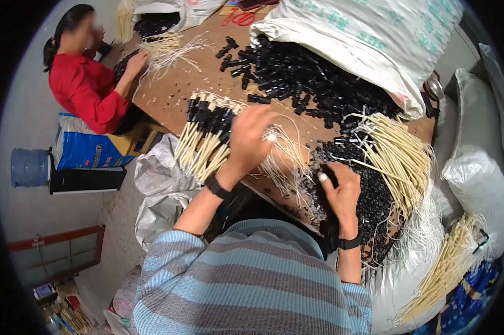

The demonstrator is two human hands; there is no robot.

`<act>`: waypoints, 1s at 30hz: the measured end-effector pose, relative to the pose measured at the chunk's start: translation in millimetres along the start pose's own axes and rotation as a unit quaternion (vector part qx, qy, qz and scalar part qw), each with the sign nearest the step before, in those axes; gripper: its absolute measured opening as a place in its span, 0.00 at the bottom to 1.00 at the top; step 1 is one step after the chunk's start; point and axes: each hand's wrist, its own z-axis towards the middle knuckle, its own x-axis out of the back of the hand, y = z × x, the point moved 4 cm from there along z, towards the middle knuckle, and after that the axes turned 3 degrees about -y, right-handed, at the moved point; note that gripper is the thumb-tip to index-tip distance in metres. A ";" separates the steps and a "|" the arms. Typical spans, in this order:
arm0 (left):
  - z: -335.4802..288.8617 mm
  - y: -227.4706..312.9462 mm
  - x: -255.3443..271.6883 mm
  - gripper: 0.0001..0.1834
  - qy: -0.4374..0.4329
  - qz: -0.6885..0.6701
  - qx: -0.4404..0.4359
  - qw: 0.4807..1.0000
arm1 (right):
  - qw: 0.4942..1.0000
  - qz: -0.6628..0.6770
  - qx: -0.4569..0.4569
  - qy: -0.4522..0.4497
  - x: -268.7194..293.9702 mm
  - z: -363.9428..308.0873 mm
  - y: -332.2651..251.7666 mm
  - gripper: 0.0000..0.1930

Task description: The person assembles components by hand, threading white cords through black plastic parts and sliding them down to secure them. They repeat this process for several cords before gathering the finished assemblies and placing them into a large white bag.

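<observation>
My left hand (251, 137) is over the near table edge, its fingers curled. A white spot shows at its thumb, and whatever the fingers hold is hidden. Just left of it lies a row of cream sticks with black sockets (204, 134) on their far ends, thin white wires trailing around them. My right hand (342, 190) rests at the edge of a heap of small black parts (374, 192), thumb and fingers apart, with white tape round the thumb. Beside that heap is a large bundle of bare cream sticks (397, 159) with pale wires.
A large white sack (363, 39) spills black sockets (302, 72) onto the brown table (168, 106). Across the left corner sits a person in red (90, 92), a hand on more wires. Red scissors (239, 18) lie at the back. Filled sacks (478, 151) stand on the right.
</observation>
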 end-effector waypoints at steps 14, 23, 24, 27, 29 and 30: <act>41.5 3.7 -153.6 0.20 -0.218 -0.021 0.041 0.975 | 0.950 -0.281 0.026 0.131 74.8 -3.8 90.6 0.06; 28.2 27.1 -108.2 0.15 -0.195 -0.233 0.054 0.951 | 0.996 -0.085 -0.033 0.010 45.6 -18.9 43.6 0.08; 27.6 29.4 -106.7 0.16 -0.213 -0.307 0.087 0.923 | 0.996 -0.085 -0.034 0.009 43.8 -20.4 43.4 0.08; 26.2 45.9 -97.8 0.14 -0.294 -0.289 0.092 0.906 | 0.996 -0.092 0.010 -0.018 38.1 -21.4 36.1 0.07; 18.7 52.4 -104.5 0.12 -0.305 -0.225 -0.037 0.925 | 0.991 -0.129 0.030 -0.028 32.4 -22.9 29.2 0.08; 14.5 54.8 -107.8 0.12 -0.304 -0.226 -0.036 0.925 | 0.984 -0.165 0.050 -0.036 27.7 -24.6 26.5 0.08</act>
